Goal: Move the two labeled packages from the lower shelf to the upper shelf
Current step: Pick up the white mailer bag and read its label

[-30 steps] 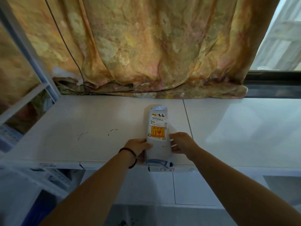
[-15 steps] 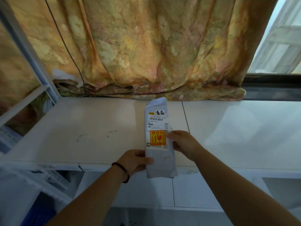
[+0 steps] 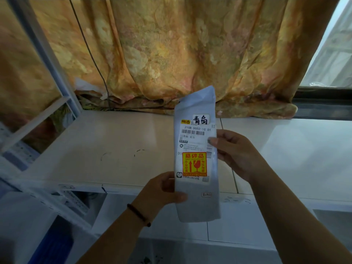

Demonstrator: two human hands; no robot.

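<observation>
A long grey package (image 3: 197, 204) with a white shipping label and an orange-red fragile sticker is held upright in the air above the front edge of a white shelf (image 3: 118, 149). My left hand (image 3: 162, 191) grips its lower left edge, thumb across the front. My right hand (image 3: 236, 151) pinches its right edge beside the barcode. The package's top corner stands in front of the curtain. No second package is in view.
A yellow-orange floral curtain (image 3: 171, 50) hangs behind the shelf, with a black cable (image 3: 89, 52) running down it. A white shelf-frame post (image 3: 43, 54) stands at the left. A window (image 3: 331, 54) is at the right. Another white shelf level (image 3: 228, 227) lies below.
The package lay flat on the shelf near its front edge. Both hands have lifted it off, raised it and tilted it upright toward me.
</observation>
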